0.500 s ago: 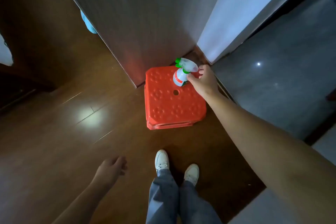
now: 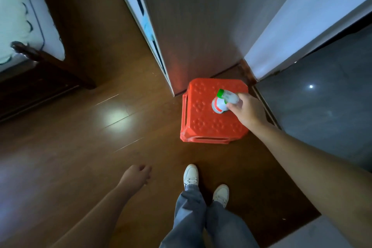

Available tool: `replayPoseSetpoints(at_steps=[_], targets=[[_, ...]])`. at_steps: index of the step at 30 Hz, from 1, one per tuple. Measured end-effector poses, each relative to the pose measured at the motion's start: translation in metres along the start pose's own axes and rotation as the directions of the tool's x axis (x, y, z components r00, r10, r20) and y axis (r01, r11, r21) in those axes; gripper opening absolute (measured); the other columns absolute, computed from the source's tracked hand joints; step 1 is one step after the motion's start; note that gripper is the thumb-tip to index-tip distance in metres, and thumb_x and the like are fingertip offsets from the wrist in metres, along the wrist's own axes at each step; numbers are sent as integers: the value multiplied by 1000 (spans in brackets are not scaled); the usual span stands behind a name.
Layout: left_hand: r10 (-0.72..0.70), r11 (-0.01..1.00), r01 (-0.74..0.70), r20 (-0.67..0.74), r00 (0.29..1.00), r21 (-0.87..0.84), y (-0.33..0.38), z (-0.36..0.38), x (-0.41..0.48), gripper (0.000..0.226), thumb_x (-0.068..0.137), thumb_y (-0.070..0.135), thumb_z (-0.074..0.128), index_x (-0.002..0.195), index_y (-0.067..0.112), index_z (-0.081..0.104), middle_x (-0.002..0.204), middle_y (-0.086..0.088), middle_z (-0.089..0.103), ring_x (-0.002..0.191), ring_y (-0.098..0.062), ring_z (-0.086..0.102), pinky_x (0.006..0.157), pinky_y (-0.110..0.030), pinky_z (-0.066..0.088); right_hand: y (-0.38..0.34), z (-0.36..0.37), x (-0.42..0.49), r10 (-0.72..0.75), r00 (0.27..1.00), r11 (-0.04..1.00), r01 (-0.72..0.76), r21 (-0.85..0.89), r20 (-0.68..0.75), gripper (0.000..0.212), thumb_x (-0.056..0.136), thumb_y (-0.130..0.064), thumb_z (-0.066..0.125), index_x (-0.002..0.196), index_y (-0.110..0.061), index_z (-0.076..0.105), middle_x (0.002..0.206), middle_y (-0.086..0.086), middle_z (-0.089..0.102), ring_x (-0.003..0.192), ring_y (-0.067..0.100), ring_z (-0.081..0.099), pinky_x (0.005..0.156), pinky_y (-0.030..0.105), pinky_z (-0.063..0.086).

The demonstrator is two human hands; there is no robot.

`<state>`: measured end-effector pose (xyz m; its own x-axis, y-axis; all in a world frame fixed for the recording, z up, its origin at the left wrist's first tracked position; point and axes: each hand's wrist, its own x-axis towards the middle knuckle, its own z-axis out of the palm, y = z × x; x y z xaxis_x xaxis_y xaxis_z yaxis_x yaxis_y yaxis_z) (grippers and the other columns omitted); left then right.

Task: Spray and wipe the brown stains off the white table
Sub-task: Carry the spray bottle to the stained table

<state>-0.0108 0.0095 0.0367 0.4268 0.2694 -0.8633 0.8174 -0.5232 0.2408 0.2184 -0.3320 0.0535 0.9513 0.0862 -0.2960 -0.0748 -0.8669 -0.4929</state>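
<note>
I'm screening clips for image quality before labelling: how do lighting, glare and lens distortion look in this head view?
Head view: dim overall; a bright glare patch on the wooden floor and a small light reflection on the dark tile floor; the red stool reads vivid; the spray bottle gripped by the right hand looks soft; the wide-angle lens leans the door edge outward.

Spray bottle [image 2: 220,104] stands on stool [image 2: 203,125], before the door [image 2: 191,26].
</note>
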Motion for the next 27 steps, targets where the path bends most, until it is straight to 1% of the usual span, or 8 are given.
replayPoseSetpoints(at_steps=[3, 7, 11, 15, 17, 20, 25, 27], targets=[[31, 997, -33, -29, 999, -72, 8, -5, -30, 26, 98, 27, 53, 86, 11, 68, 85, -9, 74, 80, -27, 73, 67, -32, 49, -8, -12, -57, -18, 998, 996, 23, 88, -52, 29, 84, -35, 75, 101, -12, 69, 87, -4, 65, 78, 15, 63, 58, 20, 38], [55, 987, -71, -113, 992, -141, 7, -9, -73, 27, 98, 30, 51, 94, 12, 70, 88, -4, 74, 79, -20, 71, 76, -35, 57, -15, -22, -140, -35, 999, 983, 29, 183, 29, 23, 84, -39, 74, 96, -20, 68, 85, -9, 68, 76, 7, 64, 59, 20, 44], [16, 963, -78, -236, 972, -258, -15, 0, -126, 27, 100, 31, 50, 96, 12, 69, 88, -2, 73, 81, -18, 71, 81, -40, 60, -18, -24, -197, -103, 986, 969, 70, 237, 129, 23, 84, -35, 77, 103, -24, 71, 92, -11, 72, 87, 9, 67, 73, 29, 52], [-141, 882, -44, -352, 925, -470, -56, 36, -187, 28, 99, 32, 50, 91, 13, 69, 86, -3, 73, 81, -22, 71, 81, -43, 59, -26, -27, -221, -267, 917, 949, 195, 249, 296, 25, 84, -28, 78, 108, -23, 73, 98, -10, 74, 94, 10, 68, 84, 34, 54], [-264, 783, -17, -357, 896, -621, -82, 72, -219, 28, 99, 34, 51, 90, 15, 69, 85, -4, 74, 81, -22, 71, 80, -43, 59, -34, -28, -225, -382, 848, 917, 299, 264, 368, 20, 82, -25, 80, 100, -26, 72, 90, -15, 73, 88, 3, 67, 78, 22, 52], [-465, 594, 47, -295, 834, -803, -121, 145, -271, 28, 100, 35, 53, 87, 18, 71, 83, -5, 74, 80, -23, 71, 77, -42, 59, -51, -26, -230, -551, 697, 834, 472, 286, 459, 29, 79, -21, 82, 97, -40, 68, 85, -28, 69, 87, -10, 63, 72, 6, 43], [-687, 159, 38, -83, 722, -986, -168, 264, -342, 27, 104, 30, 51, 98, 13, 71, 92, -9, 75, 82, -24, 71, 69, -35, 55, -76, 0, -246, -647, 478, 730, 612, 303, 594, 27, 78, -20, 82, 97, -35, 71, 87, -18, 73, 83, 1, 66, 73, 26, 50], [-734, 28, 10, -14, 679, -1000, -178, 299, -363, 29, 104, 28, 50, 98, 9, 71, 93, -13, 75, 79, -25, 69, 67, -34, 51, -88, 14, -260, -677, 382, 676, 661, 326, 629, 30, 78, -20, 81, 96, -41, 70, 87, -22, 73, 83, -1, 67, 71, 21, 50]])
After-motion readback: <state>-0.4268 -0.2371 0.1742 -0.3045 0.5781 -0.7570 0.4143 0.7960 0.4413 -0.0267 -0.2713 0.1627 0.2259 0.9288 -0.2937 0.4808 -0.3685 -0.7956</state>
